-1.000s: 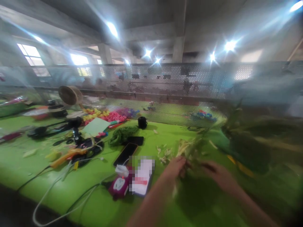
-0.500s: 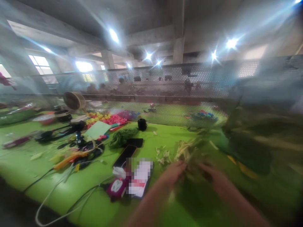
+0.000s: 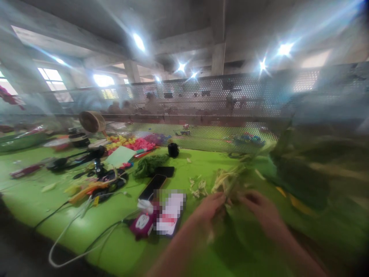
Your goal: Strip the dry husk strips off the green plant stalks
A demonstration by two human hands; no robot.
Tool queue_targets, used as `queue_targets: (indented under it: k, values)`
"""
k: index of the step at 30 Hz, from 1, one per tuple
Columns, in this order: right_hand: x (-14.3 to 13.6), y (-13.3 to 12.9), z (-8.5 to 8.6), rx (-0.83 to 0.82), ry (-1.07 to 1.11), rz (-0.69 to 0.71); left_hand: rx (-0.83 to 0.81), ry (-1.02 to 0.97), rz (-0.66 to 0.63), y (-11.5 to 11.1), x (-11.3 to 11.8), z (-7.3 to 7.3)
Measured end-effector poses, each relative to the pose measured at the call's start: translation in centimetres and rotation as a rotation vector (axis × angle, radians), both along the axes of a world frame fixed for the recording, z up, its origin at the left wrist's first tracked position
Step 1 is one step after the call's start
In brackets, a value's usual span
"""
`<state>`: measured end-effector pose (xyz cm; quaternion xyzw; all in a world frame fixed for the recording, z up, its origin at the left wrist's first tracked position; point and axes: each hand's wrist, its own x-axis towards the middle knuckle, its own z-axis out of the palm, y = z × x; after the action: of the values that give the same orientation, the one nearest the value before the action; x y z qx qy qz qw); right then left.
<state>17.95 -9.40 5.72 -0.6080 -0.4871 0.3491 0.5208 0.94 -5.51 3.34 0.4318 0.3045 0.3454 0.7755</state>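
My left hand [image 3: 210, 207] is closed at the lower end of a bunch of pale yellow, leafy-looking strips [image 3: 223, 180], with a greenish stem-like piece rising from the fingers. The bunch points away from me over the green tabletop. Just to the right, my right hand [image 3: 258, 207] has its fingers curled inward towards the left hand. Blur and shade hide what those fingers pinch, if anything. Loose pale scraps [image 3: 198, 187] lie on the table left of the bunch.
Left of my hands lie a phone with a pixelated screen [image 3: 172, 215], a dark phone [image 3: 152, 186] and a purple power socket [image 3: 142, 226] with cables. Farther left is an orange-handled tool [image 3: 88, 191]. A large dark green, blurred mass [image 3: 302, 181] fills the right. A perforated screen [image 3: 201, 104] stands behind.
The view has shifted slightly. Both hands stay close together at the base of the bunch, with only small finger movement and less blur now.
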Motion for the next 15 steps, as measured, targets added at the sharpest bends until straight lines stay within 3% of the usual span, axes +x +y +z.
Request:
queue_targets:
  k: [8,15]
  values:
    - [0.3,0.1,0.1,-0.026,-0.036,-0.107,-0.052,-0.047,-0.037,0.0,0.2,-0.4]
    - [1.4,-0.2,1.2,0.056,-0.19,-0.14,0.003,0.008,0.133,1.2,0.0,-1.5]
